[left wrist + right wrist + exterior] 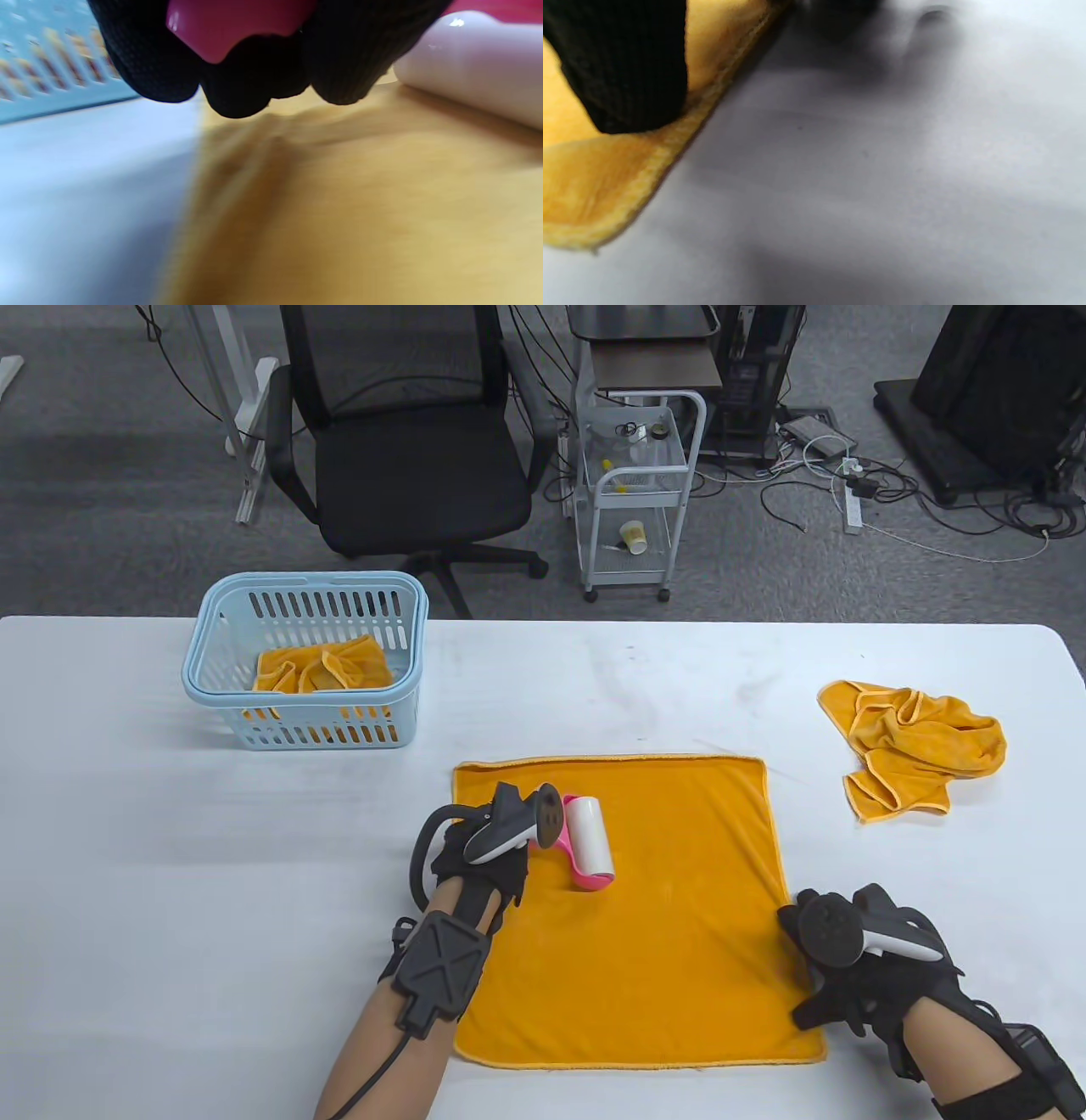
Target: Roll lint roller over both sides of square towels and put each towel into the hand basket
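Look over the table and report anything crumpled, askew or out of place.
One orange square towel lies crumpled in a heap near the table's right edge, not spread flat like the orange towel under the pink-handled white lint roller. Another orange towel sits bunched inside the light-blue plastic hand basket. Nothing looks spilled or damaged.

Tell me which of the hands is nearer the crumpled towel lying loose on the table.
Right. The right hand rests on the flat towel's near right corner, below the crumpled towel. The left hand holds the lint roller across the flat towel.
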`<state>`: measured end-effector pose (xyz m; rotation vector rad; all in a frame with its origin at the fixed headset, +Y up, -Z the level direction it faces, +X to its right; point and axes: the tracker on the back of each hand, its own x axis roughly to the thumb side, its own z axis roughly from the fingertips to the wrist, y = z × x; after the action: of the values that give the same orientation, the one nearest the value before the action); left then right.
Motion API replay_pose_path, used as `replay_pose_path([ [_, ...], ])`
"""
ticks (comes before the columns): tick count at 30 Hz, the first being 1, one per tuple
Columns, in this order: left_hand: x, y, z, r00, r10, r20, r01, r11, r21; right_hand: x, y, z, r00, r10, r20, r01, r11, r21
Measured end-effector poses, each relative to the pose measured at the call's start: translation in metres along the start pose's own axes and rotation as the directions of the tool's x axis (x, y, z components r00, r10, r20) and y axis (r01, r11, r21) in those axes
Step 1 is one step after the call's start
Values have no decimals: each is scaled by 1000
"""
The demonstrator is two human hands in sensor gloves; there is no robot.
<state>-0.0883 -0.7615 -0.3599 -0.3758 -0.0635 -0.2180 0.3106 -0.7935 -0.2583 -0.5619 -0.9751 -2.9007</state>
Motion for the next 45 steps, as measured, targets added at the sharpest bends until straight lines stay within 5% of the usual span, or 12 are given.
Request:
replay_pose_path([
  [7,-63,1,16,963,-208,-172,202,978,-51,0,0,0,1000,3,0,-3,1000,0],
  [10,-68,3,23,991,-53,-120,46,997,-65,0,0,0,1000,5,0,-5,1000,0],
  [15,-9,10,32,976,183,114,-183,983,-15,0,0,0,1000,4,1,-4,1000,0],
  [19,58,3,36,949,172,266,-174,985,-16,0,0,0,1000,4,0,-4,1000,-1],
  [22,72,-7,34,955,133,265,-131,991,-24,0,0,0,1000,3,-1,-3,1000,-1],
  [26,48,-10,37,982,16,186,-14,1000,-11,0,0,0,1000,4,-2,-4,1000,-1],
  [30,-8,-15,45,990,-137,36,138,990,-20,1,0,0,1000,5,-3,-5,1000,-1],
  [36,-62,-17,58,983,-176,-51,173,983,-58,1,0,0,1000,3,-3,-3,1000,-1],
  [41,-24,-8,66,982,101,160,-96,995,-35,1,0,0,1000,1,-2,-1,1000,-1],
  [45,50,0,72,931,137,338,-138,990,-19,1,-1,0,1000,2,-2,-2,1000,0],
])
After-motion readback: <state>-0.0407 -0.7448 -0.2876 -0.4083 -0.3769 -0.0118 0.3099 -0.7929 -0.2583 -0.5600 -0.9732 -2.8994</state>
